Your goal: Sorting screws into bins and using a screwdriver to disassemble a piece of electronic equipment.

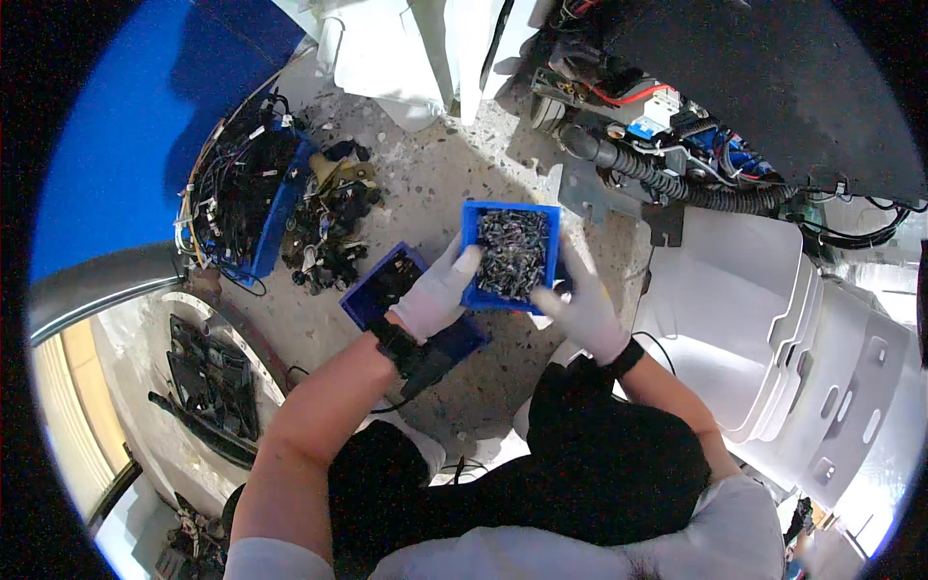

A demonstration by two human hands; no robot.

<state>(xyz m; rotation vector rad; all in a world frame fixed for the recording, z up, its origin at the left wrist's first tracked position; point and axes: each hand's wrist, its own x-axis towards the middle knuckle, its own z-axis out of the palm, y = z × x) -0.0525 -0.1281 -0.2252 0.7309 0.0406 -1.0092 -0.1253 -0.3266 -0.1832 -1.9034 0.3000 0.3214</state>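
Observation:
A small blue plastic bin [510,207] full of small metal pieces [512,253], which look like screws, is held up between my two gloved hands. My left hand [440,290] grips its left wall, thumb over the rim. On the opposite side my right hand [585,304] closes around the right wall and near corner, slightly smeared by motion. Below the left hand, a larger blue crate [360,307] with dark items inside rests on the floor, partly hidden by my left hand and wrist.
At left a blue crate [275,227] overflows with black cables [237,184]; a heap of dark parts [333,213] lies beside it. Stacked white plastic tubs [720,309] stand at right. A machine with wiring and a corrugated hose [667,179] is at upper right. Black parts [213,377] lie lower left.

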